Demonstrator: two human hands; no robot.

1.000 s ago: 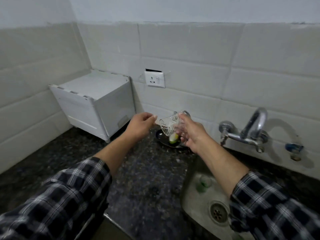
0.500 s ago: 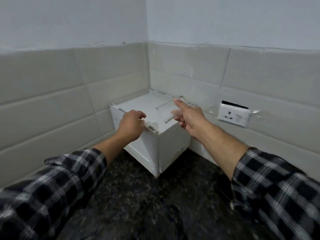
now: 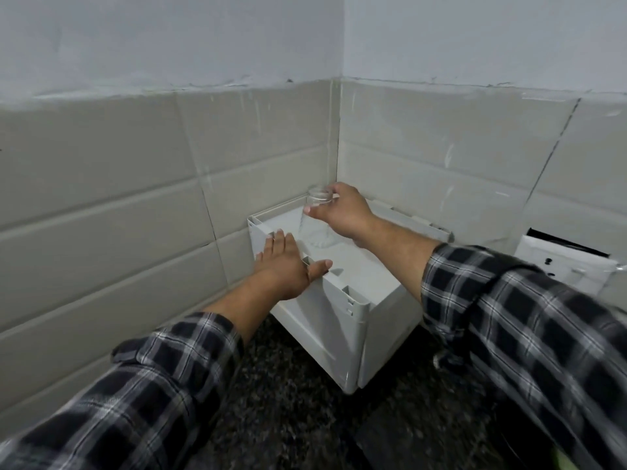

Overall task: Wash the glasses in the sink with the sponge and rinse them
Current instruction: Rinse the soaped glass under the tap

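A clear drinking glass (image 3: 315,220) stands mouth-down on top of a white plastic box (image 3: 342,320) in the corner of the counter. My right hand (image 3: 342,212) grips the glass near its upper end, thumb and fingers around it. My left hand (image 3: 283,266) lies flat on the box's front-left edge, fingers spread, holding nothing. The sink, the sponge and the tap are out of view.
The white box sits on a dark speckled stone counter (image 3: 288,412), pushed against grey tiled walls that meet behind it. A white wall socket (image 3: 566,266) is on the right wall. Both checked sleeves fill the lower part of the view.
The view has swung left from the sink to the corner. My right hand carried the glass over the box and set it mouth-down on top. My left hand has flattened on the box's edge.
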